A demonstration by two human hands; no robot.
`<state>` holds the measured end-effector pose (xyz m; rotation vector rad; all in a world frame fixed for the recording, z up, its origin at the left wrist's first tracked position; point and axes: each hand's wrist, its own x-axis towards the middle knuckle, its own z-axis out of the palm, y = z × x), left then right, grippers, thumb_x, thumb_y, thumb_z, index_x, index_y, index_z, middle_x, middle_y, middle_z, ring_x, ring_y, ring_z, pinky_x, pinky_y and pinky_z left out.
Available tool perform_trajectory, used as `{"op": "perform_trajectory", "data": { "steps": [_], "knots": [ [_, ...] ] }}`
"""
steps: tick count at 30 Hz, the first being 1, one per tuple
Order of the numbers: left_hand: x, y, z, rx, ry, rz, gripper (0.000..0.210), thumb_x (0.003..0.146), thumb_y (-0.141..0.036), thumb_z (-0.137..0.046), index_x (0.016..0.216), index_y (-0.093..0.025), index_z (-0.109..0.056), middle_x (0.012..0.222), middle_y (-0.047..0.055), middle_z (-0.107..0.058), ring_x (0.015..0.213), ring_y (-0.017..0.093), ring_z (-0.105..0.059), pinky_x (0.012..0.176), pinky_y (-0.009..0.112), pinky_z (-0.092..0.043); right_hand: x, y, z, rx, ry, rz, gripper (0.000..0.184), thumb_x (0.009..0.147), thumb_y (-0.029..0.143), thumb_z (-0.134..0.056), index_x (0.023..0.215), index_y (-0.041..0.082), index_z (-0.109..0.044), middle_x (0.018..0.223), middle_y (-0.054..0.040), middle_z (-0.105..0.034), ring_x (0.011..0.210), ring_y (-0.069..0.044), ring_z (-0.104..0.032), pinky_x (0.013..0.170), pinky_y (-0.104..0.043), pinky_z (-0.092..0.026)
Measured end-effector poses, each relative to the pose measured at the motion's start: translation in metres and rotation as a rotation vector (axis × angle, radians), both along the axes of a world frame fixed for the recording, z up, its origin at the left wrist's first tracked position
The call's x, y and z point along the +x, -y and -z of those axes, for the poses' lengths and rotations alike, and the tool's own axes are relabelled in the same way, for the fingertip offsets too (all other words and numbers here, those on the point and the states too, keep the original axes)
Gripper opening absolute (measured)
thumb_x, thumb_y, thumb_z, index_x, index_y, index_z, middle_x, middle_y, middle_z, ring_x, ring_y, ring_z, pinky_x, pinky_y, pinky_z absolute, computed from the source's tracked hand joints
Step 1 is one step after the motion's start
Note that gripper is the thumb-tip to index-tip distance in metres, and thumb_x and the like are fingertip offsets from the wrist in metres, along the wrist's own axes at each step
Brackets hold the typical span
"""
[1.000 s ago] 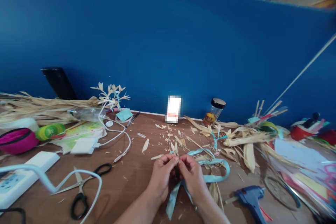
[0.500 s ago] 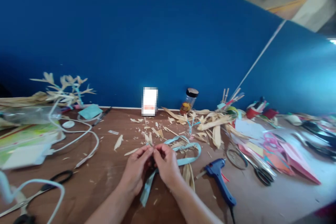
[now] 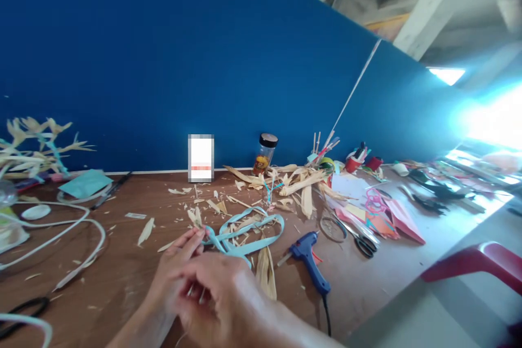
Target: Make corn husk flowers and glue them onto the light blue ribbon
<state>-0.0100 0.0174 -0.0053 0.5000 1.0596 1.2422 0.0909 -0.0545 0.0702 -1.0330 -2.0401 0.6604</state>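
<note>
My left hand [image 3: 173,261] is closed, its thumb and fingertips pinching the base of a small dried-husk flower [image 3: 196,216] that points away from me. A light blue ribbon [image 3: 274,235] runs from beside those fingertips and lies in loose loops on the brown table [image 3: 126,272]. Nearer to me, my right hand [image 3: 222,293] is raised with its fingers curled inward, overlapping the left wrist and partly smeared. What its fingers hold, if anything, is hidden. Just right of the hands lies a long dried husk [image 3: 266,274].
A blue glue gun [image 3: 309,261] lies to the right, with black-handled scissors [image 3: 364,246] beyond it. A pile of husks [image 3: 304,185] and a black-lidded jar [image 3: 266,153] stand near the blue partition. At left are white cables [image 3: 95,225] and finished husk flowers [image 3: 35,133].
My right hand has come away from the left fingertips, back toward me and turned over the left wrist. My left hand keeps its pinch on the flower. The view has swung right.
</note>
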Motion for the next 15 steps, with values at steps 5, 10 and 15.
{"op": "perform_trajectory", "data": {
  "steps": [5,10,15],
  "knots": [
    [0.000,-0.002,0.005,0.038,0.107,0.031,0.021,0.055,-0.016,-0.073,0.075,-0.013,-0.065,0.069,0.000,-0.061,0.045,0.002,-0.040,0.038,0.011,-0.034,0.040,0.020,0.015,0.184,0.334,0.037,0.021,0.077,0.020,-0.051,0.097,0.019,-0.057,0.082,-0.0036,-0.065,0.075,-0.015,-0.057,0.070,-0.026,-0.046],
    [0.002,0.000,0.006,0.044,0.094,0.036,0.015,0.058,-0.017,-0.071,0.073,-0.015,-0.067,0.071,0.000,-0.061,0.046,0.002,-0.039,0.039,0.011,-0.035,0.119,0.039,0.042,0.108,0.509,0.510,0.021,0.079,0.017,-0.048,0.097,0.022,-0.056,0.086,-0.0041,-0.062,0.079,-0.020,-0.056,0.071,-0.033,-0.045],
    [0.002,0.000,0.006,0.050,0.069,0.051,0.017,0.059,-0.016,-0.071,0.075,-0.015,-0.066,0.073,0.000,-0.061,0.048,0.002,-0.040,0.039,0.010,-0.036,0.169,0.057,0.062,0.030,0.610,0.938,0.024,0.073,0.034,-0.057,0.095,0.024,-0.054,0.086,-0.0078,-0.059,0.082,-0.030,-0.055,0.066,-0.039,-0.043]
  ]
}}
